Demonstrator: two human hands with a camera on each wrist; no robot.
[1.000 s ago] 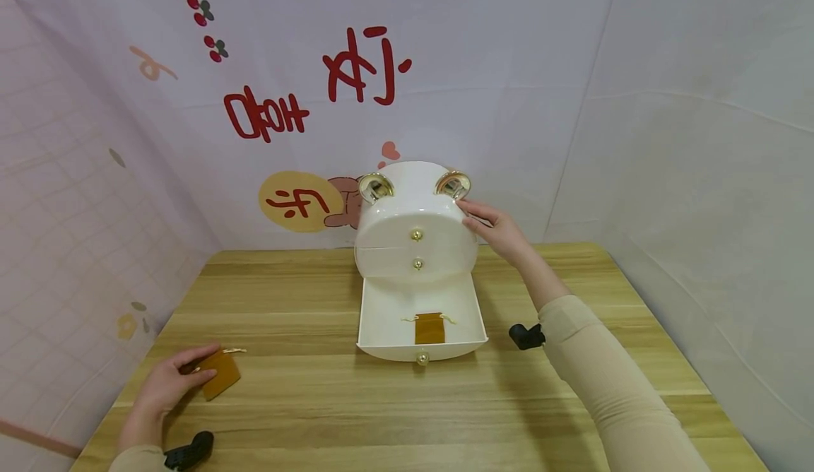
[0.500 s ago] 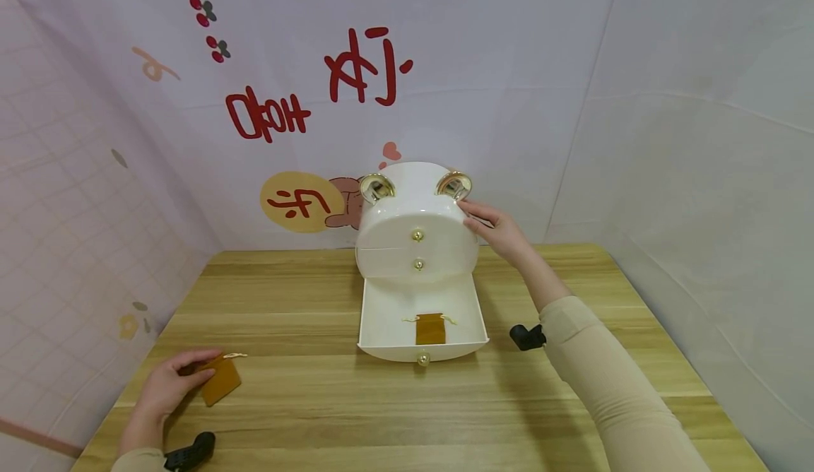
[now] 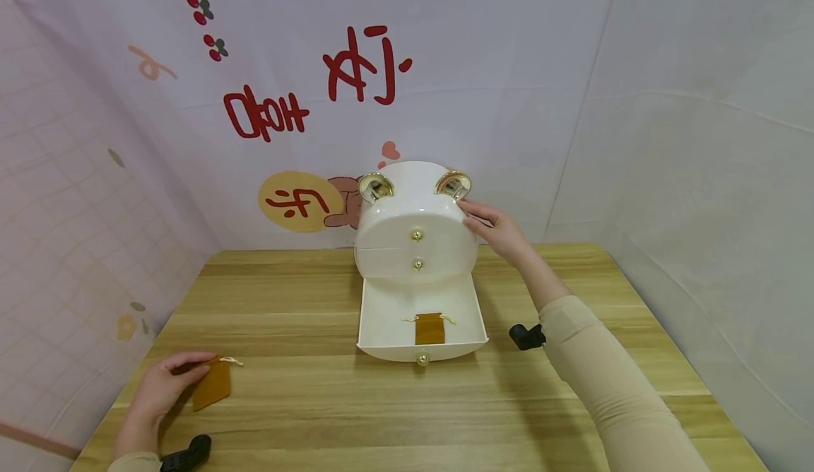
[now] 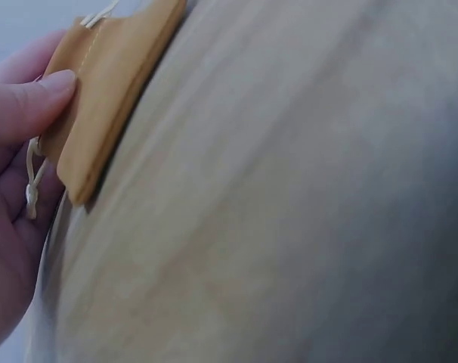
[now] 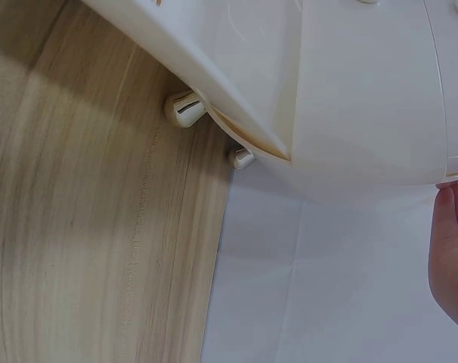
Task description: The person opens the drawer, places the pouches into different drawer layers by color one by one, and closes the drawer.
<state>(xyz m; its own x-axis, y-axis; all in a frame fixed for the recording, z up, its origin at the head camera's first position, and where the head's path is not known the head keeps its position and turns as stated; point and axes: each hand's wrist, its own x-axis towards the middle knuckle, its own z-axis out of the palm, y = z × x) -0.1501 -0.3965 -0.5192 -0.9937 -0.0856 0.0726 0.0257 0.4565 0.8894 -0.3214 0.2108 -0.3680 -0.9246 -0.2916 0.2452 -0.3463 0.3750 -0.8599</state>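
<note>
At the left of the table my left hand (image 3: 162, 385) pinches a tan drawstring pouch (image 3: 213, 385) by its gathered top. The left wrist view shows the thumb pressed on the pouch (image 4: 112, 83), its cream cords hanging out, close over the wood. My right hand (image 3: 499, 232) rests its fingertips on the right side of a white rounded storage box (image 3: 416, 249) with gold knobs and two gold-rimmed ears. The bottom drawer (image 3: 388, 302) is pulled out. A second tan pouch (image 3: 429, 329) lies flat in it near the front.
The box stands at the back of the wooden table (image 3: 305, 401), close to a printed cloth backdrop (image 3: 496, 69). In the right wrist view, short gold feet (image 5: 185, 110) hold the box off the wood. A black wrist mount (image 3: 526, 336) juts from the right sleeve, another (image 3: 187, 453) from the left.
My left hand has drawn the pouch slightly left and nearer, and its angle has turned a little. My right hand, the box and the drawer stay as they were.
</note>
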